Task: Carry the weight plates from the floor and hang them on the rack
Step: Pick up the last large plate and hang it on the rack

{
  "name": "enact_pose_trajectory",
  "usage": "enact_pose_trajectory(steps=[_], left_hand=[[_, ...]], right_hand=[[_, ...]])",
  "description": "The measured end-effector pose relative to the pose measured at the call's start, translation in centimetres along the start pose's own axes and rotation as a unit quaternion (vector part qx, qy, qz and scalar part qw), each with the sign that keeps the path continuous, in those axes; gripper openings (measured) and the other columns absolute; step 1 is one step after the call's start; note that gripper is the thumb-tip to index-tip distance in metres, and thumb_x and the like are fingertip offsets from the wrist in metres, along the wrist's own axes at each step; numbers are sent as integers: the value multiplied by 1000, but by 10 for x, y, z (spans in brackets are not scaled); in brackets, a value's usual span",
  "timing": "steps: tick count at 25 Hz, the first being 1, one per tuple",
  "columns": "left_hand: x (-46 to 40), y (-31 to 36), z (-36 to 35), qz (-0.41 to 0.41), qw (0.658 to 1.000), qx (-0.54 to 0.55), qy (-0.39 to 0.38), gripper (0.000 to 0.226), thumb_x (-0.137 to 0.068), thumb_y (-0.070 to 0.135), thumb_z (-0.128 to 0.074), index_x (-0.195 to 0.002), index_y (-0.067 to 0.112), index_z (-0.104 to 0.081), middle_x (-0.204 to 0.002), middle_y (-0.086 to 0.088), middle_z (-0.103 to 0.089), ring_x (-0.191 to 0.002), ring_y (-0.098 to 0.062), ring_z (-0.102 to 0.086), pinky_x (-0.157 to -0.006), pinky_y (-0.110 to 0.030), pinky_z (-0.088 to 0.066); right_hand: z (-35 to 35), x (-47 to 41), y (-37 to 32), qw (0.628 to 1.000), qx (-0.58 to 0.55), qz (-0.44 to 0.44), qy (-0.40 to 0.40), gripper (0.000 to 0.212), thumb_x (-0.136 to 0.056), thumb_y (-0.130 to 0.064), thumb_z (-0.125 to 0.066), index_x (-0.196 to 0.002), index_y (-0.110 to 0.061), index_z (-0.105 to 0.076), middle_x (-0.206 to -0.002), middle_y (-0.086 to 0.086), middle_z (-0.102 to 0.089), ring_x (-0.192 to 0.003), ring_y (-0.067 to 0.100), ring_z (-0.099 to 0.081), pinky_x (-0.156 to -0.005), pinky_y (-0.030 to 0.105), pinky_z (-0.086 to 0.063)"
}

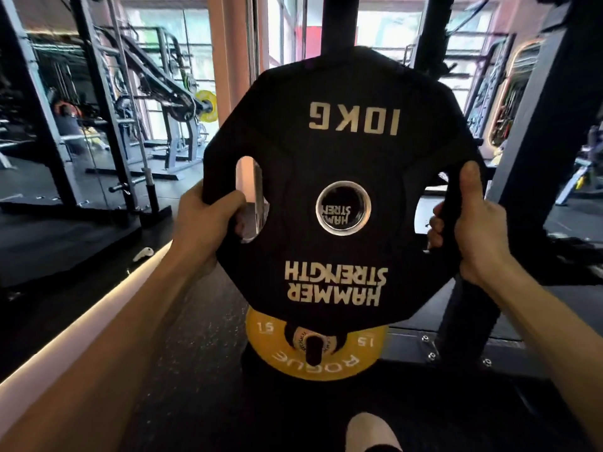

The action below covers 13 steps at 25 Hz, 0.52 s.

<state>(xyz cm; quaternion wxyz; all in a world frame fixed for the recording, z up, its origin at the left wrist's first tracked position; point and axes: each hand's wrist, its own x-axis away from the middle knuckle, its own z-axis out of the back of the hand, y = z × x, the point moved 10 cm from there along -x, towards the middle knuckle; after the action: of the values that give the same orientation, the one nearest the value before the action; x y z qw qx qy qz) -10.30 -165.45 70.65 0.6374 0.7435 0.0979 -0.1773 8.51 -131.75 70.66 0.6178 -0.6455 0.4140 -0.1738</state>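
Alignment of the centre hole point(343, 207) with a rack peg is what the coming move is judged to turn on. The black 10 kg plate point(339, 190) is held upright at chest height, face toward the camera, its lettering upside down. The left hand point(208, 220) is wrapped through the left grip slot, fingers curled around the rim; the right hand point(470, 223) is clamped on the right edge, thumb up along the face. Both hands sit level with the hole, equally near it. Through the hole, the lettering of another plate is seen, so a loaded peg appears to lie directly behind. The rack upright point(339, 21) rises behind the plate. Below, a yellow 15 kg plate point(284, 357) is already hung on a lower peg point(314, 349).
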Motion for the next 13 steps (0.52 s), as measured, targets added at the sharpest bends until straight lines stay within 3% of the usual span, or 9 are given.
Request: enact_pose_trajectory(steps=[8, 13], left_hand=[[-32, -38, -5, 2, 1000, 1, -6, 19, -78, 1, -58, -64, 10, -50, -43, -1, -50, -39, -18, -47, -50, -29, -41], [-80, -47, -18, 5, 1000, -7, -10, 15, -73, 2, -60, -63, 7, -50, -51, -11, -48, -40, -20, -47, -51, -31, -43]], right_hand=[[-18, -21, 29, 1000, 10, 20, 3, 68, -78, -76, -53, -62, -10, -55, -53, 8, -53, -45, 22, -49, -47, 29, -44], [-39, -62, 32, 999, 6, 31, 8, 67, -79, -74, -54, -64, -9, -54, -53, 7, -52, -41, 19, -49, -45, 27, -43]])
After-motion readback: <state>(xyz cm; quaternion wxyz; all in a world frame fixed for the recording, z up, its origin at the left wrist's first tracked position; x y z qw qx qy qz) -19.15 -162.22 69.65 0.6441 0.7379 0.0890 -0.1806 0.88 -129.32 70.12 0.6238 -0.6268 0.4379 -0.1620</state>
